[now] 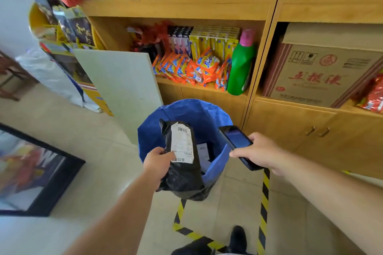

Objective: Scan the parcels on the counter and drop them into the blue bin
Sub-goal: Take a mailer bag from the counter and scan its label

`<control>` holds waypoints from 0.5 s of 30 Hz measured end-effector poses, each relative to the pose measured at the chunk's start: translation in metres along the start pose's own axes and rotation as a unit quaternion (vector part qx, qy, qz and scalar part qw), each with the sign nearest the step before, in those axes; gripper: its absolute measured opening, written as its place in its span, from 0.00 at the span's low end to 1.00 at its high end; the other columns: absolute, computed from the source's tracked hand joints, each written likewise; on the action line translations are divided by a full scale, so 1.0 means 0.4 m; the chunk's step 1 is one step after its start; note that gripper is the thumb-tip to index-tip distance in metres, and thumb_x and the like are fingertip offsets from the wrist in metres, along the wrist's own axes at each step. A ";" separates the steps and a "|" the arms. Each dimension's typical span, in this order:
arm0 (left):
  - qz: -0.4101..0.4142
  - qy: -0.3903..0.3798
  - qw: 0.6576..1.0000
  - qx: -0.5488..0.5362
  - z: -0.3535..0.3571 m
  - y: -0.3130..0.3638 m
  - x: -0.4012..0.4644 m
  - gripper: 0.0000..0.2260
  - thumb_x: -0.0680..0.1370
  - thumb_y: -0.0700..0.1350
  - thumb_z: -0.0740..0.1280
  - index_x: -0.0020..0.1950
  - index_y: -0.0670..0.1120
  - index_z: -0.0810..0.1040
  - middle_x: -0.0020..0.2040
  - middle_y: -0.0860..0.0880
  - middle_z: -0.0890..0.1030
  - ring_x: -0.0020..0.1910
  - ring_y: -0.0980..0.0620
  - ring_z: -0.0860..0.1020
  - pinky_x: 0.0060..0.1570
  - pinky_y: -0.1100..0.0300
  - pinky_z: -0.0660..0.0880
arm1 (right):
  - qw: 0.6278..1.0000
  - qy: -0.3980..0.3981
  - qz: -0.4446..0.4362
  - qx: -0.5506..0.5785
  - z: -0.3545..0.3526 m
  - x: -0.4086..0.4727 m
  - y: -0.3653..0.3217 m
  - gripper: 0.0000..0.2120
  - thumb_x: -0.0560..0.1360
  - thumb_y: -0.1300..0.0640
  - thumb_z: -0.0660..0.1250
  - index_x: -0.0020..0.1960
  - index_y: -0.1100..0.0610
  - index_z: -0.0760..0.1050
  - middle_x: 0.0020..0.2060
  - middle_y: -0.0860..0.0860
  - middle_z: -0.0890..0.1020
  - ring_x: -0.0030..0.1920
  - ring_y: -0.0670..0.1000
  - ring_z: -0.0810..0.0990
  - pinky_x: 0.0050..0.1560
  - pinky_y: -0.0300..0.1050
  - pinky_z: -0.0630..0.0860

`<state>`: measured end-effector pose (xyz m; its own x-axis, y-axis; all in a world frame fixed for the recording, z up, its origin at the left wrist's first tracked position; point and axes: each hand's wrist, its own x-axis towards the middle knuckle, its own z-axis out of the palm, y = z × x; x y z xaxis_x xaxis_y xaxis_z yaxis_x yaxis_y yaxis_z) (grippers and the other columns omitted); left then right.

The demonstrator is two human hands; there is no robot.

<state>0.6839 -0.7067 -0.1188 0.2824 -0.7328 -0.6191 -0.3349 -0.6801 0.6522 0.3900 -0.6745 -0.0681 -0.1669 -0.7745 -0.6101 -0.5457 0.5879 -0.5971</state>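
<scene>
My left hand (158,160) grips a black plastic parcel (182,176) by its left edge, its white shipping label (182,144) facing up. The parcel hangs over the near rim of the blue bin (215,118), which stands on the floor in front of the wooden shelving. Inside the bin a white-labelled parcel (203,152) shows. My right hand (259,152) holds a dark handheld scanner (236,137) over the bin's right rim, screen up, its front end turned toward the label.
Wooden shelves (186,9) full of goods stand behind the bin, with cupboard doors (310,136) at the right. A white board (120,80) leans at the left. Yellow-black floor tape (264,201) frames the bin's spot. A black-framed counter (51,182) is at the left. My shoe (238,238) is below.
</scene>
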 end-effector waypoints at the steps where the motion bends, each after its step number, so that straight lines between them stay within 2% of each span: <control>1: -0.007 0.004 1.000 -0.007 -0.003 0.006 0.014 0.04 0.79 0.48 0.71 0.53 0.52 0.80 0.50 0.48 0.85 0.50 0.44 0.85 0.56 0.42 0.83 | 1.000 0.000 0.001 -0.002 -0.001 0.016 -0.009 0.28 0.66 0.41 0.82 0.57 0.54 0.74 0.51 0.53 0.81 0.50 0.54 0.80 0.46 0.49 0.74; 11: -0.105 0.006 0.992 -0.073 -0.046 0.055 0.236 0.06 0.77 0.48 0.72 0.51 0.50 0.78 0.51 0.41 0.84 0.50 0.36 0.83 0.56 0.36 0.81 | 0.999 0.006 0.040 0.006 0.028 0.141 -0.116 0.26 0.67 0.42 0.82 0.55 0.54 0.74 0.50 0.54 0.81 0.48 0.53 0.80 0.44 0.48 0.73; 15: -0.120 -0.006 0.990 -0.074 -0.058 0.093 0.327 0.04 0.79 0.46 0.72 0.51 0.49 0.78 0.51 0.41 0.83 0.51 0.36 0.82 0.60 0.38 0.79 | 0.997 0.026 0.064 0.021 0.050 0.179 -0.160 0.27 0.67 0.43 0.82 0.56 0.54 0.74 0.51 0.53 0.80 0.47 0.51 0.79 0.40 0.46 0.72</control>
<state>0.7292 -0.8283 -0.1655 0.3265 -0.5503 -0.7685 -0.1243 -0.8310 0.5422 0.4294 -0.7628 -0.0841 -0.2755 -0.7025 -0.6562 -0.4832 0.6913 -0.5373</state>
